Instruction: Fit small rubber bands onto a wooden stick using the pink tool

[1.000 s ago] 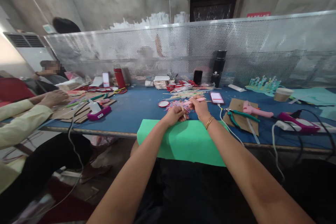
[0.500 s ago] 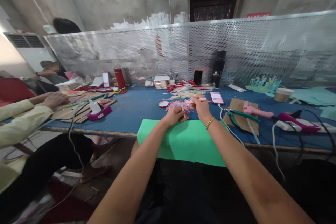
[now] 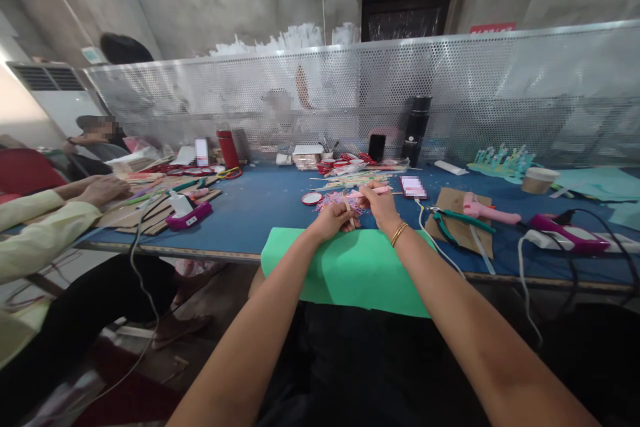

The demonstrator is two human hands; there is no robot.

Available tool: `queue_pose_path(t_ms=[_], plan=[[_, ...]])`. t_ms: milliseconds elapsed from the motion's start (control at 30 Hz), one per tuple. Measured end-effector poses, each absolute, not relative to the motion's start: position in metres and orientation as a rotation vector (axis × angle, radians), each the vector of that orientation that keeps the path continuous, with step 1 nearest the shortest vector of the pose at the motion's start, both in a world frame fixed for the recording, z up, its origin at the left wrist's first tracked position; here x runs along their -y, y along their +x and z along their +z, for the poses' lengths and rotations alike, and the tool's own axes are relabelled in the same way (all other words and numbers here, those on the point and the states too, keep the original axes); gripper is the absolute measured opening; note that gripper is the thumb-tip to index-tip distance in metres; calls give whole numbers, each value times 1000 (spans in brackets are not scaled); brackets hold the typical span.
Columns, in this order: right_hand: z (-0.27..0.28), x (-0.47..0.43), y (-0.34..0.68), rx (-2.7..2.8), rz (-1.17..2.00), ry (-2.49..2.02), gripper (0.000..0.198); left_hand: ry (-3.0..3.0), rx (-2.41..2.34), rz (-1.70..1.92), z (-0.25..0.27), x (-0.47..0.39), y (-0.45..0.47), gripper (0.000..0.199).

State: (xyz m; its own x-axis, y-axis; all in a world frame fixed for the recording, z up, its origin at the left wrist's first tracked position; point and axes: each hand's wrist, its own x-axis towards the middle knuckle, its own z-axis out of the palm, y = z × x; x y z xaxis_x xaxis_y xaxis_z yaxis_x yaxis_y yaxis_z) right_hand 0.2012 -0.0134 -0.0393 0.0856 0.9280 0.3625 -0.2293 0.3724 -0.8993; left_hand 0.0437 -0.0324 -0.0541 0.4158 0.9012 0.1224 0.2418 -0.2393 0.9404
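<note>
My left hand [image 3: 332,220] is closed on a small pale strip [image 3: 349,209] that sticks up between thumb and fingers. Just to its right, my right hand [image 3: 384,208] pinches a slim pink pen-like tool [image 3: 379,191], its front end pointing left toward the strip. Whether the tip touches the strip is too small to tell. Both hands are over the near table edge, where a green sheet [image 3: 345,273] hangs down toward my lap. Behind my fingers lies a tangled heap of thin pink and purple strips [image 3: 327,199], partly hidden by them. A red-rimmed round tin [image 3: 312,199] sits beside the heap.
On the right are a phone [image 3: 413,187], teal-handled pliers [image 3: 445,227] on cardboard, a pink glue gun [image 3: 493,211], a purple power strip [image 3: 570,235] with cables and a paper cup [image 3: 540,179]. A black flask [image 3: 417,130] stands behind. At left, a co-worker's hands [image 3: 105,191] rest over cardboard.
My right hand and the pink tool have shifted slightly left, toward the strip. My left hand stays put, still holding the strip.
</note>
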Motion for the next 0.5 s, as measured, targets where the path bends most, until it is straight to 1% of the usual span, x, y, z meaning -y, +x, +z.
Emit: queue_pose_path(t_ms=[133,333,500], plan=[[-38,14,202,1055,976,-805,22,1712,-1014,874,-55,32,44,39],[-39,14,201,1156,1012,-752,23,1725,-1010,866,-53,34,44,40],[-37,15,202,1060,976,-790,21,1724,-1004,877,-53,33,44,40]])
